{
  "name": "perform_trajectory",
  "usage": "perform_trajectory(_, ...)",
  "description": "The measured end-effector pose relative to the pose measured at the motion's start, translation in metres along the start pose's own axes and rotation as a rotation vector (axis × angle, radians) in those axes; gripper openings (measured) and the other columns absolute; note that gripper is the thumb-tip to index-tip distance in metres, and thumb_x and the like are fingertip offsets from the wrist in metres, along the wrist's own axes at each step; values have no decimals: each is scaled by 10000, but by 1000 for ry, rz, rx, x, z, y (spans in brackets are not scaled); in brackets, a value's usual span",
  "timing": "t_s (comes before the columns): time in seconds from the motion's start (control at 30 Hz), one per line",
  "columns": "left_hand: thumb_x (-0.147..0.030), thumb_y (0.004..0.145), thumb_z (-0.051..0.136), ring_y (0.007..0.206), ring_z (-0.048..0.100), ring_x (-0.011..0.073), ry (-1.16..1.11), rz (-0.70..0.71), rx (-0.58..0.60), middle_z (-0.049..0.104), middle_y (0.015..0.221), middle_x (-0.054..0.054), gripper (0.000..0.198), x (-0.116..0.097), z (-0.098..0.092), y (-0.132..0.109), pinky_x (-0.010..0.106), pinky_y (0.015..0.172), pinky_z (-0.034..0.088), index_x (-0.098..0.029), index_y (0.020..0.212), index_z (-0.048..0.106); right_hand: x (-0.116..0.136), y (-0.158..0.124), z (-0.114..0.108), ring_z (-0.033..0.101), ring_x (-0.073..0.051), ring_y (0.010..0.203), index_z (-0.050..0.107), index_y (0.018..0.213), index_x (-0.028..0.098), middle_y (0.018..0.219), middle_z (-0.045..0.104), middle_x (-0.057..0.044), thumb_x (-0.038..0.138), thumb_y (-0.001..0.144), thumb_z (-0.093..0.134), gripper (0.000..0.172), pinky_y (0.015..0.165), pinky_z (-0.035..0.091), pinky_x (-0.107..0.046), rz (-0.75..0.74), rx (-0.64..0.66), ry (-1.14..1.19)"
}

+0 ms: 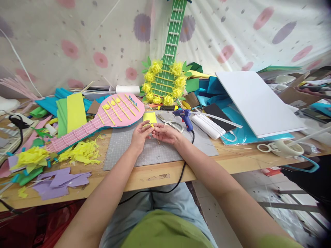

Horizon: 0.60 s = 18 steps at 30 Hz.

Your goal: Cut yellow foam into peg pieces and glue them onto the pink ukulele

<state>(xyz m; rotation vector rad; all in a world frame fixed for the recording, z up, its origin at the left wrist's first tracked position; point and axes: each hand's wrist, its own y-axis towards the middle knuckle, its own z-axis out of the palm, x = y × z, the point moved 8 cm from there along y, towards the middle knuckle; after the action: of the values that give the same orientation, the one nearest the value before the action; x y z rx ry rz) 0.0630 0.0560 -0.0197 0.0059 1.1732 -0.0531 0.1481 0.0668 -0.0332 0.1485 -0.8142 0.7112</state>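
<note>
Both my hands meet over the grey cutting mat point(121, 148). Between their fingertips is a small piece of yellow paper point(152, 126), mostly covered. My left hand point(141, 135) pinches it from the left, and my right hand point(165, 133) closes on it from the right. Just beyond lies a yellow paper square point(149, 117). Right of my right hand are scissors point(173, 124) and a blue glue gun point(185, 119) with a clear glue stick in its back. A pink paper guitar point(121, 110) rests to the left.
A green paper guitar point(168, 75) with yellow flowers leans at the back. Purple scraps point(62, 182) and shredded yellow paper point(80, 151) lie left. A white power bank point(208, 126), white board point(258, 103) and tape roll point(288, 148) are right. The black cord point(182, 172) hangs over the table edge.
</note>
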Motion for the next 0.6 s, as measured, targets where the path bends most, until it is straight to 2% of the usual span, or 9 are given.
perform_trajectory(0.13, -203, 519, 736, 594, 568, 70, -33, -12, -75, 635, 802, 10, 463, 2, -7, -1, 149, 434, 366, -170, 943, 553, 0, -3, 2, 585, -61, 608, 506, 753, 148, 649, 597, 31, 135, 662, 679, 196, 652, 483, -198, -2, -46, -137)
perform_trajectory(0.23, -217, 507, 742, 600, 559, 74, 4, 49, -157, 615, 753, -4, 471, -6, -16, -1, 146, 422, 356, -171, 925, 529, 7, -6, 2, 549, -58, 586, 499, 704, 152, 622, 557, 44, 207, 612, 721, 246, 633, 458, -208, -53, -76, -280)
perform_trajectory(0.37, -251, 527, 731, 620, 571, 104, 210, 171, -198, 618, 737, 2, 489, -18, -23, 0, 160, 421, 359, -183, 948, 492, 24, -11, -5, 472, -38, 566, 523, 705, 159, 630, 505, 61, 261, 581, 729, 262, 598, 415, -196, -200, -162, -429)
perform_trajectory(0.47, -257, 556, 713, 621, 572, 113, 412, 234, -199, 633, 738, 10, 490, -23, -23, -1, 184, 467, 392, -186, 980, 479, 33, -12, -8, 450, -41, 567, 538, 703, 163, 653, 494, 55, 347, 611, 689, 256, 593, 405, -201, -291, -225, -542)
perform_trajectory(0.6, -213, 606, 668, 601, 556, 98, 672, 363, -172, 644, 746, 1, 452, -31, -15, -7, 205, 541, 416, -196, 1010, 467, 30, -10, 2, 489, -68, 634, 558, 777, 171, 731, 541, 28, 388, 627, 663, 284, 638, 425, -228, -355, -208, -724)
